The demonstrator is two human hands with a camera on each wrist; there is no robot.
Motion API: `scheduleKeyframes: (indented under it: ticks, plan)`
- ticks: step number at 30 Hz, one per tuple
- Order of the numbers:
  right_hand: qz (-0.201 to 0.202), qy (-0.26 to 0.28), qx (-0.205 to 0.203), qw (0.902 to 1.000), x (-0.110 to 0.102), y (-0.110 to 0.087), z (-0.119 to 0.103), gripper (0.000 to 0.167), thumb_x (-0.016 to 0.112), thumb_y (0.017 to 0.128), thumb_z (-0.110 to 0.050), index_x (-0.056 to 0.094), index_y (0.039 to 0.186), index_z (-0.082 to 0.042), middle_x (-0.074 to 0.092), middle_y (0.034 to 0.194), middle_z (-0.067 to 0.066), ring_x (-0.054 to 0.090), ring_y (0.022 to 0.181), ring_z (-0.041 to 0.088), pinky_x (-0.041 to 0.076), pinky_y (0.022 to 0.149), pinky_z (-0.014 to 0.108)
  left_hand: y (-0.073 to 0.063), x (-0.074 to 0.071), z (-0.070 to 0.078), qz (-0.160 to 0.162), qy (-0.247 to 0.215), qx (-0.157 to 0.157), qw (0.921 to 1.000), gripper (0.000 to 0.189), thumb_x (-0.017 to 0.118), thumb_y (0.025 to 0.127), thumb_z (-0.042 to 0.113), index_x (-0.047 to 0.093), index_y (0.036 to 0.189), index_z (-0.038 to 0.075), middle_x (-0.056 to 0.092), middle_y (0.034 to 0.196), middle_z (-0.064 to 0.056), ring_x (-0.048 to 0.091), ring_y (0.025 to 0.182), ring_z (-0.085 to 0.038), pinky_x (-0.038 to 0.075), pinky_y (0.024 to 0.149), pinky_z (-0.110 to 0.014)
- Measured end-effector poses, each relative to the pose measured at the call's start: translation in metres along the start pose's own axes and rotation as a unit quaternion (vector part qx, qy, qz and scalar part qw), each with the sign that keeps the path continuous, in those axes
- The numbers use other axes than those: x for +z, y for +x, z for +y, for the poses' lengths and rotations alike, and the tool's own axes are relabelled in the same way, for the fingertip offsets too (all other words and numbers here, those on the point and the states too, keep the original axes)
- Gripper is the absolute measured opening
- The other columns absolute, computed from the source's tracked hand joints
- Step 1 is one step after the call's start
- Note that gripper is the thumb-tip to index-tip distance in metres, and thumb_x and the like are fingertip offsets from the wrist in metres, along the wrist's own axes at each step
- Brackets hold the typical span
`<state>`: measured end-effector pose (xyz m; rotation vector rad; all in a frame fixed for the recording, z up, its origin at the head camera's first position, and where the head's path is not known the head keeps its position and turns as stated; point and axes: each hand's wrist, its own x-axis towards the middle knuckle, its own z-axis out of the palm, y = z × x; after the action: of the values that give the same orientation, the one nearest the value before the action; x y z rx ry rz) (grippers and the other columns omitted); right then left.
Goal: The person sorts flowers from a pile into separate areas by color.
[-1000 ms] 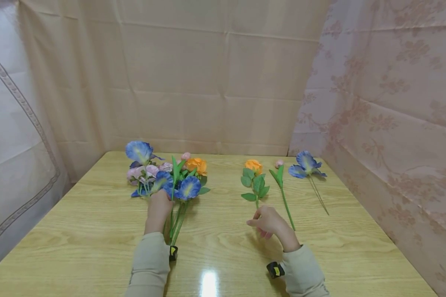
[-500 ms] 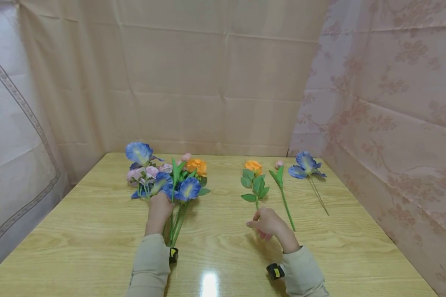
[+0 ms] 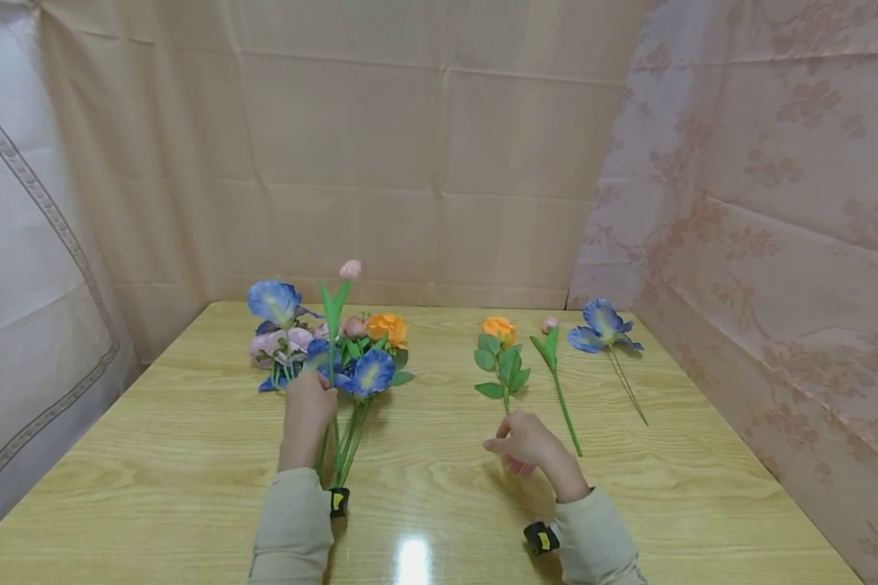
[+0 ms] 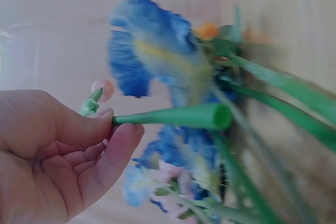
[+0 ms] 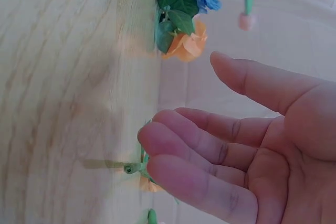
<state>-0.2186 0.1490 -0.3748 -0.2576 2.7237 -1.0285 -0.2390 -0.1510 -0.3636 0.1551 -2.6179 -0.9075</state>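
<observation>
In the head view my left hand point(image 3: 309, 410) pinches the green stem of a pink tulip point(image 3: 332, 321), held upright over a pile of artificial flowers. The left wrist view shows the tulip stem point(image 4: 173, 117) between thumb and fingertip, its cut end toward the camera. Blue irises point(image 3: 372, 372), an orange rose point(image 3: 388, 329) and pale pink blooms point(image 3: 263, 345) lie in the pile. My right hand point(image 3: 530, 448) is by the lower stem of a second orange rose point(image 3: 499, 329). Seen from the right wrist, its fingers point(image 5: 194, 182) are loosely bent, thumb apart, with nothing held.
To the right of that rose, another pink tulip point(image 3: 556, 374) and a single blue iris point(image 3: 603, 327) lie apart on the wooden table point(image 3: 439, 455). A beige curtain point(image 3: 336, 162) hangs behind the table, and a patterned pink cloth point(image 3: 783, 244) lines the right side.
My left hand has lifted a pink tulip out of the pile, its bud rising above the other flowers and shifting slightly left. My right hand has stayed nearly still.
</observation>
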Motion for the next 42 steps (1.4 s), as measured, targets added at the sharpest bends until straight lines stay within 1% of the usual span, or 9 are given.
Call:
scheduleKeyframes:
  ticks: [5,13,17,23,27,31,35,38,42]
  plan:
    - [0.0,0.002,0.002,1.0,0.001,-0.002,-0.003,0.018,0.064,0.082,-0.017,0.059,0.08,0.001,0.056,0.058,0.011,0.057,0.049,0.022,0.048,0.044,0.032,-0.005,-0.01,0.012,0.001,-0.027,-0.014,0.9995,0.011,0.061,0.079,0.002,0.057,0.077,-0.007,0.059,0.076,-0.021,0.057,0.073,-0.035,0.045,0.064,-0.043]
    - [-0.003,0.008,0.003,1.0,0.003,-0.005,-0.007,0.019,0.065,0.082,-0.017,0.058,0.081,0.001,0.056,0.06,0.011,0.056,0.048,0.021,0.049,0.045,0.032,-0.014,-0.015,0.03,-0.033,-0.113,-0.009,0.993,0.01,0.061,0.081,-0.002,0.056,0.084,-0.01,0.06,0.069,-0.016,0.056,0.044,-0.016,0.047,0.045,-0.027]
    - [-0.004,0.014,-0.013,0.9998,0.004,-0.006,-0.008,0.018,0.064,0.082,-0.015,0.058,0.081,0.002,0.056,0.059,0.012,0.055,0.046,0.02,0.048,0.045,0.031,-0.02,-0.014,0.038,-0.057,-0.158,-0.006,0.9858,0.008,0.06,0.08,-0.006,0.055,0.085,-0.011,0.058,0.07,-0.02,0.055,0.044,-0.015,0.048,0.044,-0.027]
    - [-0.011,0.017,-0.053,0.9984,0.005,-0.009,-0.014,0.018,0.063,0.083,-0.014,0.059,0.082,0.004,0.055,0.061,0.012,0.055,0.048,0.021,0.048,0.046,0.03,-0.025,-0.008,0.047,-0.089,-0.199,-0.002,0.9759,0.006,0.06,0.08,-0.006,0.055,0.083,-0.008,0.058,0.068,-0.013,0.057,0.047,-0.018,0.048,0.045,-0.026]
    - [-0.018,0.028,-0.075,0.9966,0.011,-0.01,-0.02,0.024,0.063,0.083,-0.014,0.059,0.091,0.008,0.054,0.065,0.009,0.056,0.052,0.021,0.047,0.048,0.027,-0.029,-0.002,0.051,-0.119,-0.254,0.009,0.9598,0.008,0.06,0.079,-0.009,0.053,0.076,-0.007,0.058,0.063,-0.012,0.057,0.047,-0.019,0.05,0.046,-0.03]
    - [-0.025,0.057,-0.125,0.9902,0.018,-0.01,-0.025,0.03,0.063,0.083,-0.014,0.057,0.096,0.013,0.056,0.067,0.009,0.058,0.056,0.024,0.048,0.049,0.027,-0.032,0.001,0.056,-0.135,-0.288,0.016,0.9479,0.007,0.059,0.079,-0.012,0.053,0.077,-0.009,0.058,0.064,-0.013,0.058,0.048,-0.02,0.051,0.049,-0.036]
    - [-0.053,0.113,-0.173,0.977,0.025,-0.01,-0.031,0.032,0.063,0.084,-0.014,0.057,0.096,0.015,0.061,0.072,0.012,0.061,0.061,0.028,0.05,0.051,0.028,-0.034,0.004,0.061,-0.147,-0.293,0.034,0.9441,0.006,0.058,0.079,-0.013,0.053,0.08,-0.011,0.057,0.064,-0.012,0.059,0.048,-0.021,0.051,0.049,-0.036]
    - [-0.067,0.146,-0.188,0.9691,0.03,-0.01,-0.035,0.031,0.062,0.084,-0.012,0.056,0.098,0.016,0.062,0.076,0.013,0.062,0.065,0.028,0.051,0.053,0.029,-0.036,0.007,0.064,-0.156,-0.291,0.044,0.9428,0.006,0.058,0.079,-0.012,0.053,0.08,-0.009,0.057,0.064,-0.011,0.059,0.049,-0.021,0.051,0.048,-0.032]
    - [-0.052,0.162,-0.194,0.9661,0.035,-0.012,-0.041,0.03,0.062,0.084,-0.007,0.055,0.101,0.017,0.062,0.079,0.013,0.062,0.068,0.03,0.051,0.055,0.028,-0.039,0.011,0.068,-0.177,-0.294,0.063,0.9372,0.006,0.058,0.079,-0.012,0.053,0.08,-0.009,0.057,0.064,-0.011,0.059,0.05,-0.021,0.051,0.049,-0.032]
